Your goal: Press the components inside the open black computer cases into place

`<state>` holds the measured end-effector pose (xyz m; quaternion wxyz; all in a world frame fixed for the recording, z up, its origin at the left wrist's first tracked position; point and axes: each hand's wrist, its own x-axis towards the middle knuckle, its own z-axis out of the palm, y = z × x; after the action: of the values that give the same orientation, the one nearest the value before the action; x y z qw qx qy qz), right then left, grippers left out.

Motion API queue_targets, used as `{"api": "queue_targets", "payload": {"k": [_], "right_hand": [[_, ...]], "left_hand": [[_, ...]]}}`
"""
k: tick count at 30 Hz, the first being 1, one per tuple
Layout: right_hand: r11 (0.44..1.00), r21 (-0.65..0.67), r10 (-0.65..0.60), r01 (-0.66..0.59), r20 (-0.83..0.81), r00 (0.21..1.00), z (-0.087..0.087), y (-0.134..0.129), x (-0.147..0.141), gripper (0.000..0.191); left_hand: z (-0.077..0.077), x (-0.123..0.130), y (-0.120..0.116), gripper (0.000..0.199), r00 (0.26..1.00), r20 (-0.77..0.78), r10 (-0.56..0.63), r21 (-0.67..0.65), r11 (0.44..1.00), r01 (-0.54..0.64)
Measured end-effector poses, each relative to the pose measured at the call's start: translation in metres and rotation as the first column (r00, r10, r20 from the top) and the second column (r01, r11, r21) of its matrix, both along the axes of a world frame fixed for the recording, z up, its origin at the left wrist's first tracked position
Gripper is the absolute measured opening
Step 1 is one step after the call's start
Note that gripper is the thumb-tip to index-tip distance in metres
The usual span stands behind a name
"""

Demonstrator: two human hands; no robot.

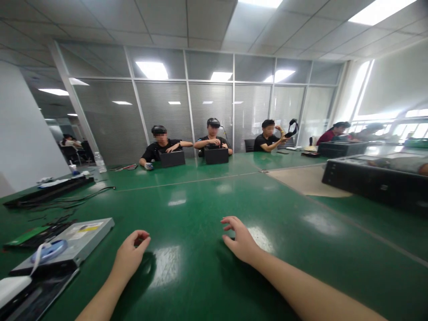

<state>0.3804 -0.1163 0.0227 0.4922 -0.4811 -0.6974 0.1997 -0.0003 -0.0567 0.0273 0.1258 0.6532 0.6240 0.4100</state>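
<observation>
My left hand [131, 253] is held over the green table [200, 276], its fingers curled in so the thumb tip comes close to the fingertips; I see nothing between them. Opposite it, my right hand [241, 240] hovers with thumb and fingers apart and holds nothing. Left of my left hand lies a flat silver metal box [83, 236], like a disc drive, with a yellow label. A blue ring-shaped object [50, 250] with a white strap rests on it. Beside that is a green circuit board [28, 236].
A white device [13, 290] sits at the near left edge. Black cables [80, 196] and a long black panel [50, 191] lie farther back. To the right are a black computer case [374, 183] and brown sheet [301, 178]. Several people sit across the table, two behind dark boxes [216, 156].
</observation>
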Motion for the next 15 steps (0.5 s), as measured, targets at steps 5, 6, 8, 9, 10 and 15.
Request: {"api": "queue_targets", "payload": {"k": [5, 6, 8, 9, 10, 15], "right_hand": [[1.0, 0.001, -0.005, 0.005, 0.002, 1.0, -0.006, 0.004, 0.0, 0.041], [1.0, 0.003, -0.006, 0.006, 0.005, 1.0, -0.006, 0.004, -0.001, 0.041], [1.0, 0.006, -0.007, 0.007, 0.012, 1.0, -0.007, 0.004, -0.001, 0.042], [1.0, 0.006, -0.008, 0.008, 0.015, 1.0, -0.007, 0.004, -0.002, 0.042], [1.0, 0.006, -0.009, 0.009, 0.017, 1.0, -0.008, 0.004, -0.002, 0.042], [1.0, 0.008, -0.02, 0.02, 0.025, 0.999, -0.012, 0.006, 0.0, 0.041]], "left_hand": [[0.002, 0.004, -0.005, 0.025, 0.992, 0.066, -0.106, -0.112, 0.987, 0.113], [0.002, 0.005, -0.006, 0.025, 0.99, 0.07, -0.122, -0.118, 0.985, 0.13], [0.002, 0.007, -0.007, 0.027, 0.988, 0.073, -0.138, -0.121, 0.982, 0.146], [0.001, 0.007, -0.007, 0.027, 0.987, 0.075, -0.144, -0.125, 0.98, 0.152], [0.0, 0.007, -0.007, 0.027, 0.986, 0.081, -0.148, -0.126, 0.979, 0.158], [-0.003, 0.007, -0.008, 0.022, 0.978, 0.136, -0.156, -0.125, 0.977, 0.173]]}}
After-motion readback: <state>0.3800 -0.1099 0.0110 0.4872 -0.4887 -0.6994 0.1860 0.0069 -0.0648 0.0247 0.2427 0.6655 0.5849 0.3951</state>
